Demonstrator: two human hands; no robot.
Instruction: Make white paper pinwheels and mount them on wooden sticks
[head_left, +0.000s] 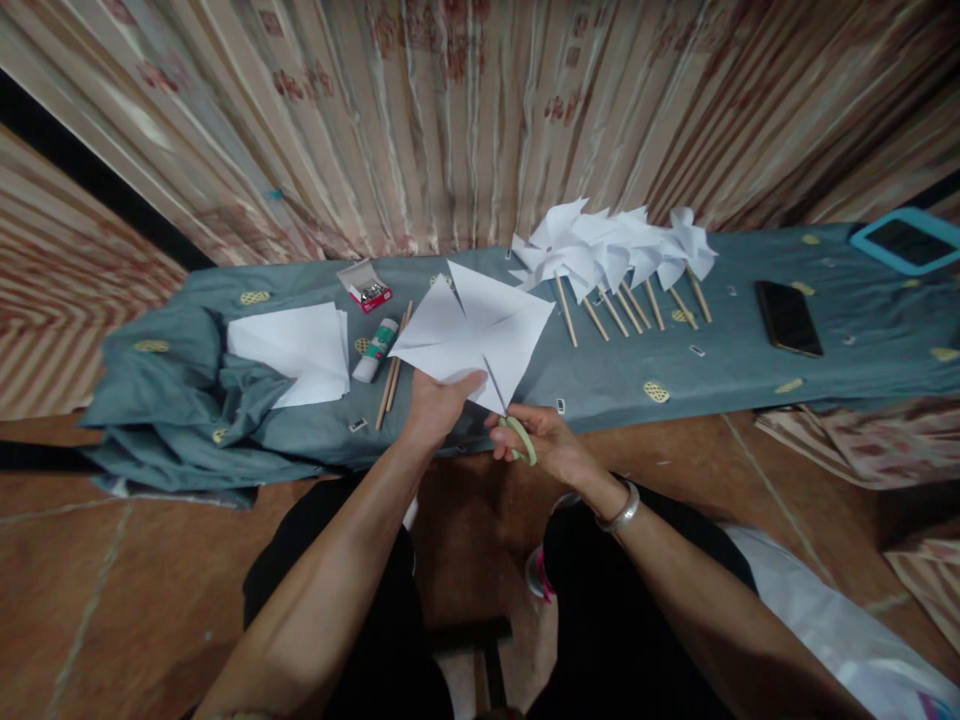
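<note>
A square sheet of white paper (487, 325) with slits running in from its corners is held above the cloth. My left hand (442, 402) grips its near edge, thumb on top and fingers hidden beneath. My right hand (544, 440) is closed round the pale green handles of a pair of scissors (519, 442). The scissors' blade lies on the near corner of the paper, pointing toward its middle. Just left of the paper are a glue stick (375, 350) and wooden sticks (394, 375).
Several white paper pinwheels (577, 255) on sticks lie at the back right. A black phone (789, 318) and a blue-framed tablet (907, 241) rest farther right. White sheets (296, 345) and a small red box (366, 288) lie left, on the grey-green cloth (720, 385). A curtain (420, 130) hangs behind.
</note>
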